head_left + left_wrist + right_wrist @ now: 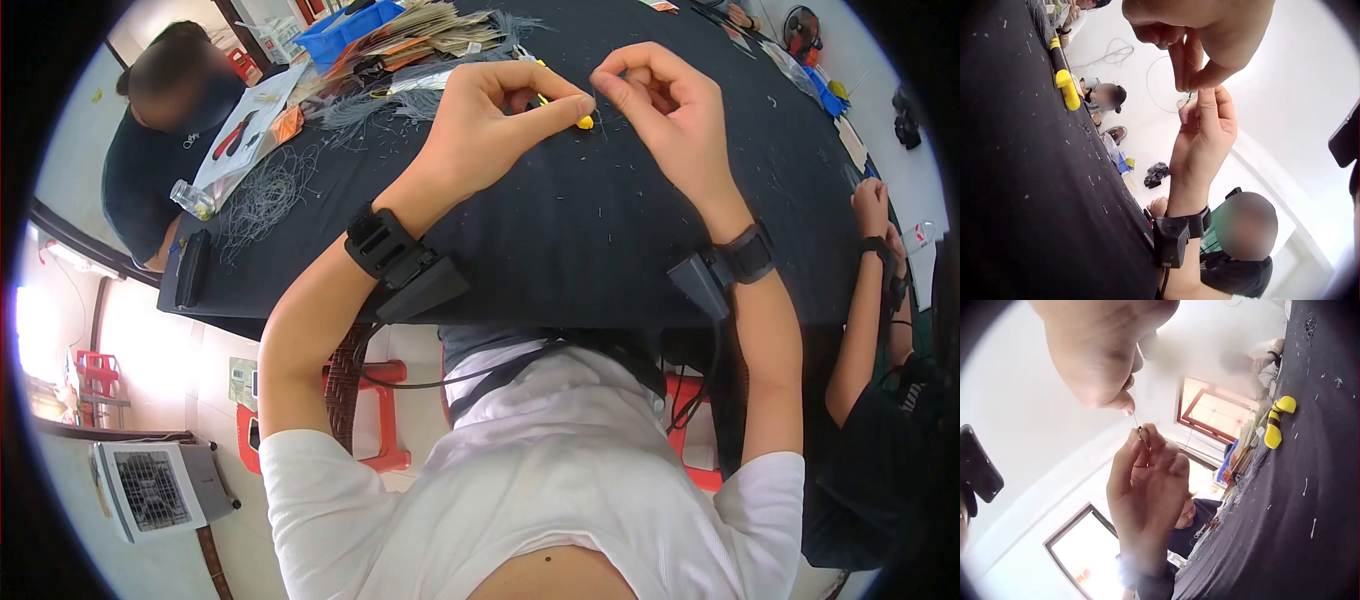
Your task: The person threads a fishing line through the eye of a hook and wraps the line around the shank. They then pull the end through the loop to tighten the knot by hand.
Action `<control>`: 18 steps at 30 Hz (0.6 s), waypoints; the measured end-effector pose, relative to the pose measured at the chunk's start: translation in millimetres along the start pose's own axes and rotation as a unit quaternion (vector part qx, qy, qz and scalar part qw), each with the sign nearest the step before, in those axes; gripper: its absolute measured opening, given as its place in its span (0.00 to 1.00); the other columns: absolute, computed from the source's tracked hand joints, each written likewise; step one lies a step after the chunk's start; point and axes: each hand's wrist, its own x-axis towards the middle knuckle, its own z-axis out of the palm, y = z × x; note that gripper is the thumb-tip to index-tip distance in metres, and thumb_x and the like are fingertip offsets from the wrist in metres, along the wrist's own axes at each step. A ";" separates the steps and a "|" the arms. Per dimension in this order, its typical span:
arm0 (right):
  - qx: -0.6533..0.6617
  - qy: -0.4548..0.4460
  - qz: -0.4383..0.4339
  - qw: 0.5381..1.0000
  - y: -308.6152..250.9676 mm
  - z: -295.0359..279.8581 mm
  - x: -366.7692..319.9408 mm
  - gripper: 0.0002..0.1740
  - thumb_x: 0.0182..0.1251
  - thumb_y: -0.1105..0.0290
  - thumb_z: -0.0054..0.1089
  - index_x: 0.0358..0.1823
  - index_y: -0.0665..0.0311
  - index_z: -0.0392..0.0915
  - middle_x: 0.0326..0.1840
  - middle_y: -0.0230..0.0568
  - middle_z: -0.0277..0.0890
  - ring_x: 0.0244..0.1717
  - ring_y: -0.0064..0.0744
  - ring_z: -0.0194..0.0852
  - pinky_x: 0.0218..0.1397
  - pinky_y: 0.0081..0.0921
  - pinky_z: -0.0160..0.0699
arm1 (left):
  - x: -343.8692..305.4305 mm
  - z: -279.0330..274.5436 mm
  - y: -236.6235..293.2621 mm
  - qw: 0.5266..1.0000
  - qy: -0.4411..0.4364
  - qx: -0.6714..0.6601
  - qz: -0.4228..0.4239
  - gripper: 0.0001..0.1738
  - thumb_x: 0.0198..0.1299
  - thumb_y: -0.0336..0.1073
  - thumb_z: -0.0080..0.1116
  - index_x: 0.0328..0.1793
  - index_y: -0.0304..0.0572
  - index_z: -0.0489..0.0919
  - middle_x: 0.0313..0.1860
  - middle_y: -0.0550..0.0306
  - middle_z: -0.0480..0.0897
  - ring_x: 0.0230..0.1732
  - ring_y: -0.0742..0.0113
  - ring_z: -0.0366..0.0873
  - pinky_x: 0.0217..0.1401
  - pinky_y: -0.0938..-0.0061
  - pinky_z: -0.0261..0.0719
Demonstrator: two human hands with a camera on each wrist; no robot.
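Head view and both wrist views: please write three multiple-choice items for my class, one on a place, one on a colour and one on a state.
1. Where does the tool lie?
A on the table; B on the floor; C on a stool.
2. What colour are its handles?
A red; B yellow; C green.
3. How is the thin wire held?
A lying loose; B gripped in one fist; C pinched by the left hand and the right hand.

Key:
1 A: it rests on the dark cloth just beyond the hands.
2 B: the handles show yellow in every view.
3 C: the wrist views show fingertips of both hands closed on it.
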 end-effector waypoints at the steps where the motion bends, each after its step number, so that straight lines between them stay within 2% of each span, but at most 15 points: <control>1: 0.010 -0.011 0.015 1.000 3.9 0.6 -0.7 0.04 0.59 0.72 0.61 0.34 0.63 0.78 0.20 0.25 0.70 0.19 0.11 0.60 0.22 0.11 0.58 | 1.1 1.7 -1.8 0.999 0.024 -0.020 0.033 0.08 0.55 0.32 0.61 0.37 0.33 0.82 0.31 0.62 0.80 0.31 0.81 0.70 0.36 0.85 0.66; 3: 0.068 -0.044 0.052 0.995 8.4 4.5 -3.5 0.04 0.61 0.72 0.60 0.35 0.64 0.77 0.21 0.24 0.70 0.20 0.09 0.61 0.23 0.09 0.57 | 4.2 6.5 -7.7 0.991 0.072 -0.058 0.099 0.08 0.51 0.35 0.63 0.32 0.38 0.84 0.22 0.69 0.78 0.20 0.87 0.58 0.21 0.87 0.54; 5: 0.135 -0.057 0.095 0.985 2.0 13.1 -6.8 0.05 0.62 0.71 0.59 0.34 0.65 0.74 0.21 0.24 0.69 0.21 0.06 0.62 0.24 0.08 0.58 | 4.3 2.2 -13.1 0.991 0.095 -0.037 0.082 0.08 0.51 0.35 0.63 0.33 0.38 0.84 0.20 0.70 0.76 0.21 0.87 0.57 0.21 0.87 0.53; 8: 0.213 -0.067 0.112 0.968 5.3 25.2 -13.1 0.04 0.61 0.73 0.58 0.32 0.65 0.73 0.21 0.23 0.70 0.22 0.06 0.63 0.24 0.07 0.58 | 4.4 0.6 -16.8 0.989 0.133 -0.038 0.044 0.08 0.51 0.35 0.64 0.33 0.37 0.84 0.18 0.72 0.72 0.21 0.87 0.56 0.21 0.86 0.51; 12: 0.098 -0.092 0.038 0.990 -3.5 28.9 -16.5 0.04 0.60 0.76 0.58 0.30 0.64 0.71 0.18 0.22 0.64 0.19 0.08 0.55 0.22 0.11 0.53 | 5.5 1.0 -21.2 0.985 0.160 -0.053 0.038 0.09 0.50 0.35 0.64 0.32 0.37 0.84 0.16 0.74 0.68 0.20 0.87 0.55 0.20 0.85 0.49; 13: 0.049 -0.074 0.012 0.996 -8.1 29.2 -16.5 0.04 0.58 0.76 0.59 0.30 0.64 0.72 0.16 0.24 0.60 0.17 0.11 0.52 0.21 0.14 0.52 | 5.4 1.5 -22.3 0.986 0.157 -0.055 0.029 0.09 0.50 0.36 0.64 0.32 0.37 0.84 0.16 0.74 0.68 0.19 0.87 0.54 0.20 0.85 0.49; 16: -0.047 -0.054 -0.070 0.995 -15.9 21.7 -13.7 0.03 0.57 0.76 0.60 0.31 0.64 0.74 0.17 0.27 0.61 0.17 0.14 0.54 0.22 0.15 0.53 | 5.2 2.8 -25.5 0.989 0.139 -0.048 0.017 0.09 0.50 0.36 0.64 0.31 0.37 0.84 0.15 0.74 0.68 0.19 0.87 0.54 0.19 0.85 0.48; 18: -0.057 -0.037 -0.101 0.993 -19.5 16.1 -9.1 0.03 0.57 0.76 0.60 0.32 0.64 0.75 0.18 0.29 0.63 0.18 0.15 0.57 0.22 0.15 0.55 | 5.2 3.1 -26.9 0.993 0.115 -0.027 0.028 0.10 0.49 0.37 0.65 0.31 0.37 0.84 0.15 0.74 0.68 0.18 0.87 0.54 0.19 0.85 0.47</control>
